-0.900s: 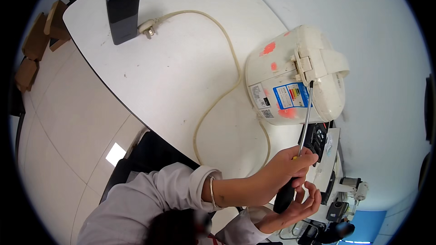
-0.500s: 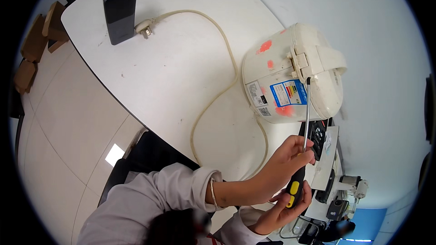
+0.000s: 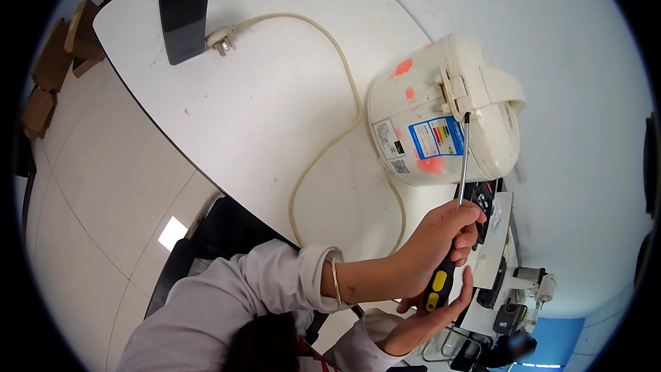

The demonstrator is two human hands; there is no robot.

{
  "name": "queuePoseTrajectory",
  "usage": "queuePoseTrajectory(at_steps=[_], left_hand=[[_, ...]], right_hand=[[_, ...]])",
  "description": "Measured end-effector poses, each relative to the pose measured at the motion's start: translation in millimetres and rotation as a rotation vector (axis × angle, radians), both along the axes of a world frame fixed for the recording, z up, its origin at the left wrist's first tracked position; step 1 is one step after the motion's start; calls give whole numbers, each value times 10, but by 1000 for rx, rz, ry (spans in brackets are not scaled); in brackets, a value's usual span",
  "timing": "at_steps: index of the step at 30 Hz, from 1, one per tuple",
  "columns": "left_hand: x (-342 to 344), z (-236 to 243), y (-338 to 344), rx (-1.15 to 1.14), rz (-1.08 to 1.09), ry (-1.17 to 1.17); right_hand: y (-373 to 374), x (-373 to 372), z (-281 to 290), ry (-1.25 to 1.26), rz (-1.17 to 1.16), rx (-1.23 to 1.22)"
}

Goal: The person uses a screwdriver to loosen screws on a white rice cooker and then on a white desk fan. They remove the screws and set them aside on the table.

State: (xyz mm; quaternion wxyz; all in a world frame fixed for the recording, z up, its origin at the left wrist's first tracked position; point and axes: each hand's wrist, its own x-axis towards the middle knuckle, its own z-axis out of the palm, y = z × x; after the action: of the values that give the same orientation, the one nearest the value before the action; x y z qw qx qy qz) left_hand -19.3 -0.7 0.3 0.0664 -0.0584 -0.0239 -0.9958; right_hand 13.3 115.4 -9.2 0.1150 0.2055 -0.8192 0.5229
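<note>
A cream rice cooker (image 3: 413,103) with red patches, a blue label and a carry handle is at the right of the white table. Its lid hinge (image 3: 457,88) faces me. A long screwdriver (image 3: 465,158) with a black and yellow handle reaches up to the lid edge just below that hinge; its tip is at a hole or recess there. My left hand (image 3: 441,231), a bracelet at its wrist, is closed around the front of the handle. Below it, my right hand (image 3: 430,320) has its fingers stretched out, the handle's butt end lying against them.
The cooker's beige cord (image 3: 323,145) curves across the table (image 3: 227,131) to a plug (image 3: 222,40) beside a dark grey box-shaped device (image 3: 184,17). A black tool case (image 3: 482,200) lies beyond the cooker. Cardboard boxes (image 3: 51,69) stand on the floor; a person (image 3: 513,348) is farther off.
My left hand has turned and wrapped round the screwdriver handle, where its fingers were on the shaft end before. My right fingers have loosened and straightened. The cooker looks unmoved.
</note>
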Motion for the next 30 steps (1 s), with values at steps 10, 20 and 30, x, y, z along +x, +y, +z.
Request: queuePoseTrajectory(at_steps=[10, 20, 30], left_hand=[[37, 67, -103, 24, -42, -38], [-55, 50, -131, 42, -125, 115], [-18, 83, -127, -33, -39, 28]], right_hand=[[137, -141, -8, 472, 69, 262], [74, -153, -109, 455, 200, 73], [86, -69, -78, 347, 96, 135]])
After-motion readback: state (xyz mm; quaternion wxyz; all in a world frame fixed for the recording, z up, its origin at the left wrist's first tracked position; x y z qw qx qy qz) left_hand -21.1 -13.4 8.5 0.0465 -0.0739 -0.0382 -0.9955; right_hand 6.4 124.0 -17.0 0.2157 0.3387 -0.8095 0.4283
